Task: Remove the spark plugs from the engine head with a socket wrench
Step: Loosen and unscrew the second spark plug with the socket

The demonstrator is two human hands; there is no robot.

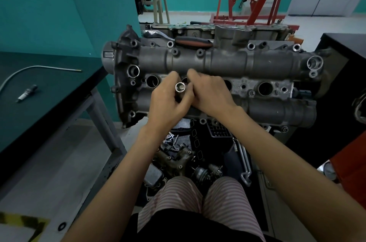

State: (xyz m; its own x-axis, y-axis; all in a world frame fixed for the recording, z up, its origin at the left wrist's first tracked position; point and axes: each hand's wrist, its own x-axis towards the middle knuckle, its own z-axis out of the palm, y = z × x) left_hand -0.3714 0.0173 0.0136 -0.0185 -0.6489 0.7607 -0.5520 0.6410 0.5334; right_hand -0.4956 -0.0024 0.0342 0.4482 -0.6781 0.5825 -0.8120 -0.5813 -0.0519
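Holding the socket (180, 87) upright over the engine head (217, 61), the left hand (168, 101) keeps its grip pinched around the tube while the right hand (210, 93) presses fingertips against it from beside. Left of the grip, one spark plug (26, 93) already lies on the desk (49, 87); the ratchet handle (190, 42) rests beyond, unattached. Several wells look empty, though plugs deeper inside cannot be told.

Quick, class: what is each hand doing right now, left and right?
Left hand: closed around the socket, open end facing up.
Right hand: fingers curled against the socket's side; a firm grip cannot be told.
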